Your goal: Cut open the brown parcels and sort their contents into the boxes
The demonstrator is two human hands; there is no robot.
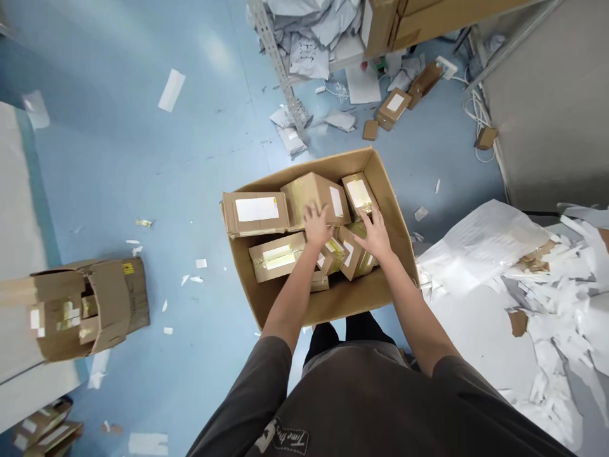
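Observation:
A large open cardboard carton [352, 311] stands before me with several smaller taped boxes inside. My left hand [318, 225] lies with fingers spread at the front edge of the big middle box [299, 193]. My right hand [374, 235] reaches in with its fingers apart, the tips at the near end of a small labelled box [358, 190] in the far right corner. At the far left is a box with a white label [257, 208]. Nearer me lie a yellow-taped box [276, 257] and a tilted box [351, 254], the latter partly under my right hand.
Another open carton [111, 298] holding boxes is on the left. Torn white paper [561, 304] is heaped at the right. A perforated metal shelf post [280, 70] and loose small boxes [394, 108] are beyond the carton. Paper scraps dot the blue floor [190, 171].

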